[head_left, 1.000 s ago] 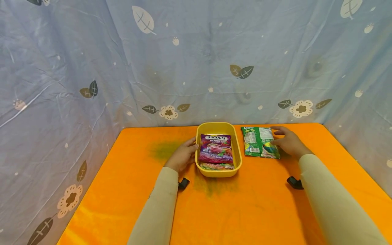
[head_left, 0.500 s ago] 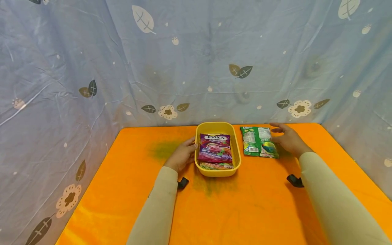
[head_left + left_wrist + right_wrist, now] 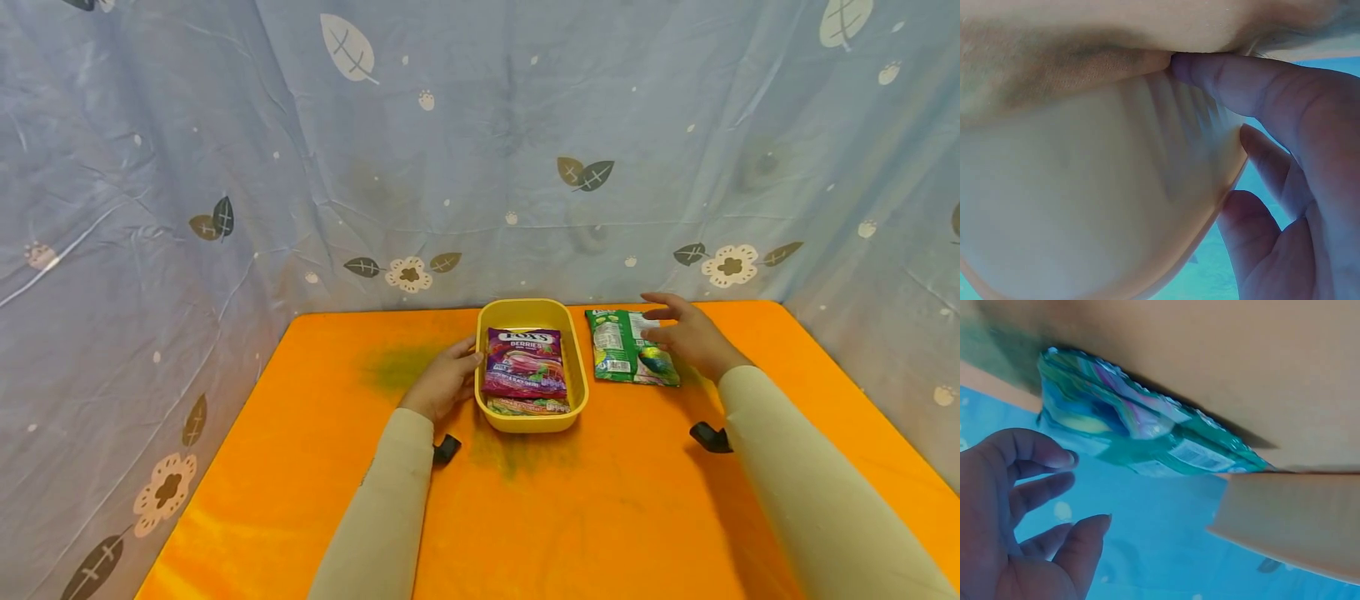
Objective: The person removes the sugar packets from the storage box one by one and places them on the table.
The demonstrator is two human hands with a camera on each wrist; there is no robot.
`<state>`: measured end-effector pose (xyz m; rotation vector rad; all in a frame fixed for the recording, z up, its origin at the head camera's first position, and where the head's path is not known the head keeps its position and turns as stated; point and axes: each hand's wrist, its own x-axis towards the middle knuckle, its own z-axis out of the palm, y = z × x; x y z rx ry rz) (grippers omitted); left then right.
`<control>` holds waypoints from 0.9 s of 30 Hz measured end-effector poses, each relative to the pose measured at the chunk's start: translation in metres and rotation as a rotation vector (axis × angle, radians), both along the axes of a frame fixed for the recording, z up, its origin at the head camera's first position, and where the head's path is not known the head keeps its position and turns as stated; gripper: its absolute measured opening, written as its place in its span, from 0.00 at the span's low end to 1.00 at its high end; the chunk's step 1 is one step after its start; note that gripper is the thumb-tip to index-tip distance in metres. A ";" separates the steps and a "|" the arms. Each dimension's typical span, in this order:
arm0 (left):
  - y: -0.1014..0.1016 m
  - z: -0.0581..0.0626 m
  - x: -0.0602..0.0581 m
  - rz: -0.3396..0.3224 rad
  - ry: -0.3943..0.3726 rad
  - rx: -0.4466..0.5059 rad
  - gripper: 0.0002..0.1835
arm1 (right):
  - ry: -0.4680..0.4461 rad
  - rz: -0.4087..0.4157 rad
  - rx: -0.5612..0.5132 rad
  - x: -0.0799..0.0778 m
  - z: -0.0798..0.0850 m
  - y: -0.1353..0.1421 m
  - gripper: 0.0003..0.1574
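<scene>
In the head view a yellow plastic basket (image 3: 531, 423) stands on the table, holding a purple candy bag (image 3: 525, 364) marked FOX'S Berries. Below that bag, part of a green and orange bag (image 3: 527, 407) peeks out. My left hand (image 3: 441, 385) touches the basket's left outer wall; the left wrist view has fingertips against the wall (image 3: 1085, 187). To the basket's right lies a green candy bag (image 3: 632, 348), back side up. Over its right part hovers my right hand (image 3: 690, 337), fingers spread and loosely bent, with a gap to the bag in the right wrist view.
An orange cloth covers the table (image 3: 555, 517). Pale blue curtains (image 3: 480, 150) with leaf and flower prints enclose the back and both sides. A black wrist-camera part shows beside each forearm.
My right hand has shifted left, farther over the green candy bag, and its fingers have lifted from the bag's edge. My left hand stays at the basket.
</scene>
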<state>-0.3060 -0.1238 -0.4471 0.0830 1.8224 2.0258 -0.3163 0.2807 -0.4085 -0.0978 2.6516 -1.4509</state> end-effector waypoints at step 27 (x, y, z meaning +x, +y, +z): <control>0.001 -0.002 -0.001 0.019 -0.012 0.024 0.28 | -0.042 0.090 -0.285 -0.001 0.013 -0.050 0.43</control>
